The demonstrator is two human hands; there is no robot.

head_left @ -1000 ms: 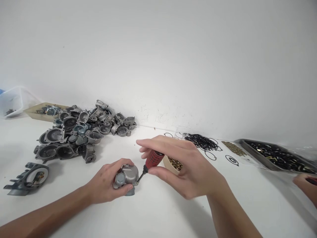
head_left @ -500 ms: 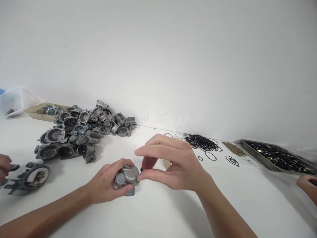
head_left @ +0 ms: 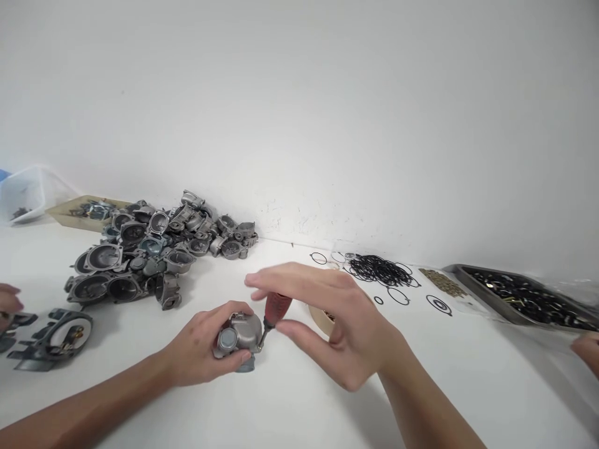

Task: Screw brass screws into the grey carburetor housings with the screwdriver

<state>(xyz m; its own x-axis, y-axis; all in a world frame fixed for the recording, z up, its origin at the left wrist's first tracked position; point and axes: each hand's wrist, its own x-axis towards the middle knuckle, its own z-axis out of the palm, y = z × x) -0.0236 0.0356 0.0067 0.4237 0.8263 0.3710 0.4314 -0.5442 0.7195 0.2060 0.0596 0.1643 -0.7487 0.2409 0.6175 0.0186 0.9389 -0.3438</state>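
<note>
Left hand (head_left: 201, 343): clamped on grey metal housing (head_left: 247, 330), on the bench (head_left: 299, 399).
Right hand (head_left: 337, 312): curved around red screwdriver (head_left: 277, 307); cannot tell if gripping.
Change: right thumb (head_left: 309, 343) sits back, baring the shaft (head_left: 264, 337) hidden moments ago.
Pile: grey castings (head_left: 150, 246), upper left.

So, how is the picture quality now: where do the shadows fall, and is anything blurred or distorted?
Head view: soft, bright light on the white wall; head view: a soft shadow on the table below the right hand; head view: the screwdriver's red handle slightly blurred; head view: the tray seems stretched, probably by a wide lens.
</note>
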